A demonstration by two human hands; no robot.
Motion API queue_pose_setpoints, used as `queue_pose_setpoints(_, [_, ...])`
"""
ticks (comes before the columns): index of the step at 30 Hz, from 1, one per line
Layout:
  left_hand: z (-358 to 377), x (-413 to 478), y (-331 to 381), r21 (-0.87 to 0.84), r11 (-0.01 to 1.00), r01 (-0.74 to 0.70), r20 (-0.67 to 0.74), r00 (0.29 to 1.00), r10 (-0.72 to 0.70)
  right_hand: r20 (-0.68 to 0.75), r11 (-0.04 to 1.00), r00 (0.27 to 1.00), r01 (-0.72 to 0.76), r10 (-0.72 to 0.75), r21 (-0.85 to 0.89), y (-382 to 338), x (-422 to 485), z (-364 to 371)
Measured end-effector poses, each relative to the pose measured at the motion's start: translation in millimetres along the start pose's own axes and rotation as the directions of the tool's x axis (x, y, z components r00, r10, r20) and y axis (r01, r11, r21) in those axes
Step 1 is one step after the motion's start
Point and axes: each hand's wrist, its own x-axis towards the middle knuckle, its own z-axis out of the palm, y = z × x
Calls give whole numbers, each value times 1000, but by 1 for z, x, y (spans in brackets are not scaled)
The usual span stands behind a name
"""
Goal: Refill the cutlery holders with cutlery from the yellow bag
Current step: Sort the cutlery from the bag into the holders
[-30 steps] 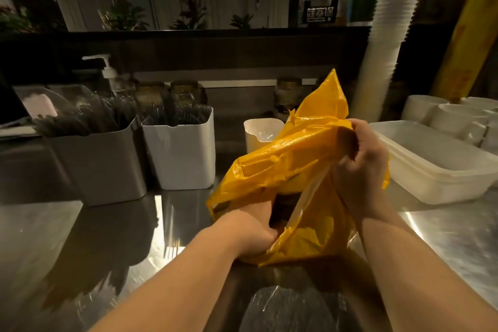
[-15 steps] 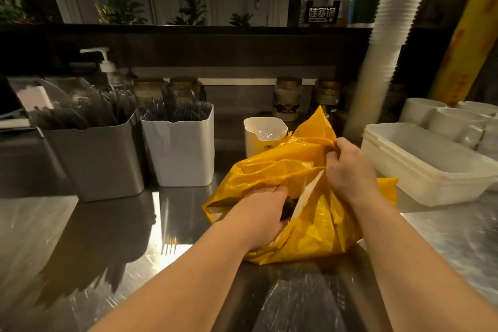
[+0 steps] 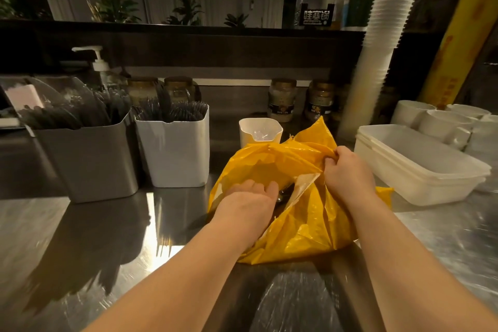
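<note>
Two hands: the left hand [image 3: 250,202] and the right hand [image 3: 347,170] both work at the yellow bag [image 3: 310,226], arms stretched forward over the steel tabletop [image 3: 80,250].
Left hand: dipped palm-down into the bag's mouth; the fingertips are hidden by plastic, so I cannot tell whether it grips anything.
Right hand: pinches a fold of the bag's upper edge, fingers curled round the plastic, pulling the mouth apart.
Bag: lies crumpled on the tabletop under and between the hands, with its mouth toward the person. A dark, shiny piece [image 3: 283,197] (probably a spoon) shows inside the opening, just right of the left hand.
Beyond the left hand: a grey holder [image 3: 89,162], well off to its left, is crammed with dark cutlery [image 3: 67,116]. Just beside it stands a white holder [image 3: 175,156], also bristling with dark pieces.
Beyond the bag: a small white holder [image 3: 260,129] stands just behind it and looks nearly bare inside.
Beyond the right hand: stacked white tubs [image 3: 417,170], and farther back a tall column of cups [image 3: 382,21].
Progress: early, by my reading — no cutlery is seen leaving the bag. Drawing out a handful and dropping it into the holders is all still to do, and the small holder looks neediest.
</note>
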Motion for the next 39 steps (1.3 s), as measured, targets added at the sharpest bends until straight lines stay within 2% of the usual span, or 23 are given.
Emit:
queue_pose_setpoints(4, [-1, -6, -5, 96, 995, -41, -106, 993, 52, 12, 1000, 1000, -1, 0, 3, -1, -1, 0])
queue_pose_setpoints(7, [-2, -9, -8, 83, 995, -49, -145, 988, 61, 22, 1000, 1000, -10, 10, 11, -1, -2, -2])
queue_pose_setpoints(13, [-14, -14, -32, -178, 983, 50, -78, 995, -65, 38, 999, 999, -38, 38, -7, 1, -1, -5])
queue_pose_setpoints(17, [-20, -20, -47, -446, 877, 176, 98, 984, -148, -11, 996, 1000, -8, 7, -92, -2, 0, -6])
queue_pose_setpoints(19, [-24, -23, -55, -545, 809, 221, 185, 973, -141, -133, 989, 983, 113, -125, -96, -10, -4, -11])
queue_pose_setpoints(20, [-25, -25, -58, -575, 782, 241, 226, 965, -131, -227, 973, 946, 225, -230, -51, -16, -9, -13])
queue_pose_setpoints(22, [-27, -30, -68, -614, 740, 274, 298, 949, -104, -336, 879, 855, 459, -396, 131, -32, -24, -17])
queue_pose_setpoints(23, [-27, -31, -73, -633, 719, 286, 323, 942, -90, -325, 811, 834, 529, -445, 249, -39, -32, -18])
queue_pose_setpoints(25, [-28, -37, -84, -673, 675, 302, 348, 935, -71, -217, 712, 823, 565, -526, 417, -49, -45, -17])
queue_pose_setpoints(26, [-30, -41, -90, -694, 653, 305, 355, 933, -58, -134, 723, 818, 561, -560, 403, -51, -47, -14])
queue_pose_setpoints(28, [-32, -50, -102, -736, 599, 316, 373, 927, -31, 98, 819, 825, 526, -557, 229, -48, -43, -7])
queue_pose_setpoints(29, [-33, -53, -108, -752, 575, 321, 380, 925, -19, 224, 864, 834, 488, -504, 125, -45, -40, -5])
queue_pose_setpoints(31, [-35, -59, -117, -798, 502, 333, 386, 923, 2, 384, 901, 834, 434, -397, -12, -40, -34, -3])
queue_pose_setpoints(35, [-37, -59, -115, -905, 302, 299, 328, 943, 51, 575, 904, 781, 398, -244, -158, -35, -30, -11])
queue_pose_setpoints(37, [-38, -59, -112, -929, 240, 281, 308, 948, 82, 601, 911, 778, 364, -183, -194, -34, -30, -15])
queue_pose_setpoints(39, [-39, -59, -112, -937, 201, 285, 315, 939, 136, 579, 925, 804, 314, -138, -216, -28, -30, -18])
